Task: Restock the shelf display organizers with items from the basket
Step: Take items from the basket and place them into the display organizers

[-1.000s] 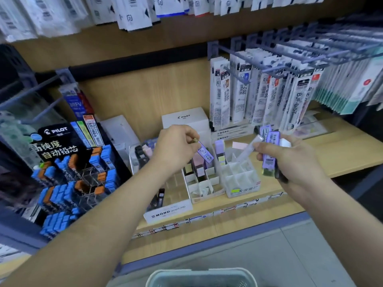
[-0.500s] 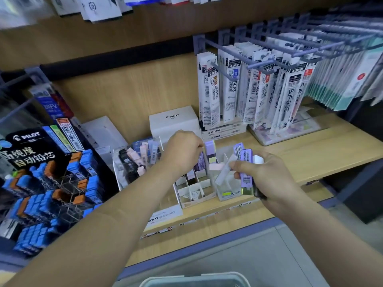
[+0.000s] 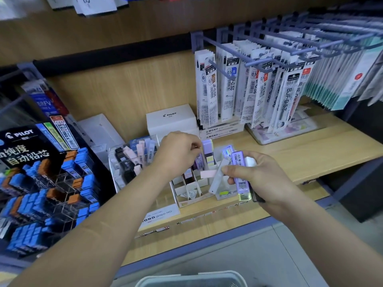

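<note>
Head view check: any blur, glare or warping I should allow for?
Head view: wide-angle warping fans the peg hooks; motion smear on the blue lead display and top packets; glare blooming on the lead cases in the right hand; white organizer fairly sharp.

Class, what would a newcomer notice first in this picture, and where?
The hands at centre: the right hand grips a bundle of cases, one bright purple, while the left hand is over the white organizer on the shelf. At left stands a black display of blue and orange boxes; at upper right, white refill packs hang on hooks.
</note>
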